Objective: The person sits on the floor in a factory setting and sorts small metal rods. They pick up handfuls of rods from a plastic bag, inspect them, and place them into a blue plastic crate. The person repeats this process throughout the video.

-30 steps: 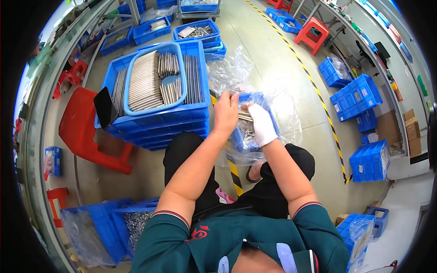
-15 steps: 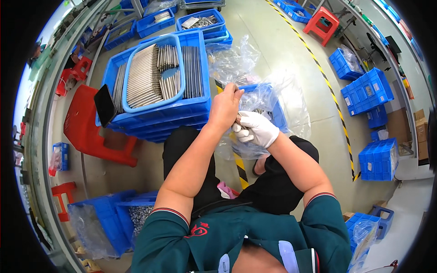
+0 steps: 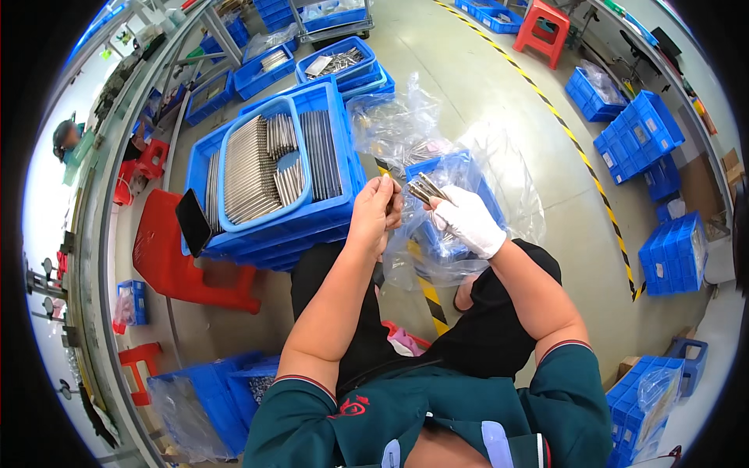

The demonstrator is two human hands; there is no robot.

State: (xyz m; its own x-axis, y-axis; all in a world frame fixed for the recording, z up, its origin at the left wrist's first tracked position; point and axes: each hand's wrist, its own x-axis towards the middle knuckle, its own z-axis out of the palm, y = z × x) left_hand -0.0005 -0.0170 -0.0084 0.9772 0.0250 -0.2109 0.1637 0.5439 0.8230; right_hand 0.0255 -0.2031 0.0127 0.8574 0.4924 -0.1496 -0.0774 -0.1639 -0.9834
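My right hand [image 3: 471,224], in a white glove, grips a small bundle of metal rods [image 3: 424,188] whose ends stick out toward my left hand. My bare left hand [image 3: 376,212] is held just left of the rods, its fingers curled in; whatever they hold, if anything, is hidden. Below my right hand stands a blue bin [image 3: 485,192] lined with clear plastic film. To the left, a light blue tray [image 3: 224,204] full of rows of metal rods [image 3: 248,171] rests on a stack of blue crates [image 3: 343,204].
A black phone-like slab [image 3: 193,222] leans at the crate's near left corner, beside a red stool [image 3: 168,261]. Loose clear plastic [image 3: 390,117] lies beyond the bin. More blue crates [image 3: 640,134] stand at the right. Yellow-black tape [image 3: 573,148] marks the floor.
My hands, together before, are now apart, and the rod bundle shows plainly in my right hand. The whole view has shifted slightly.
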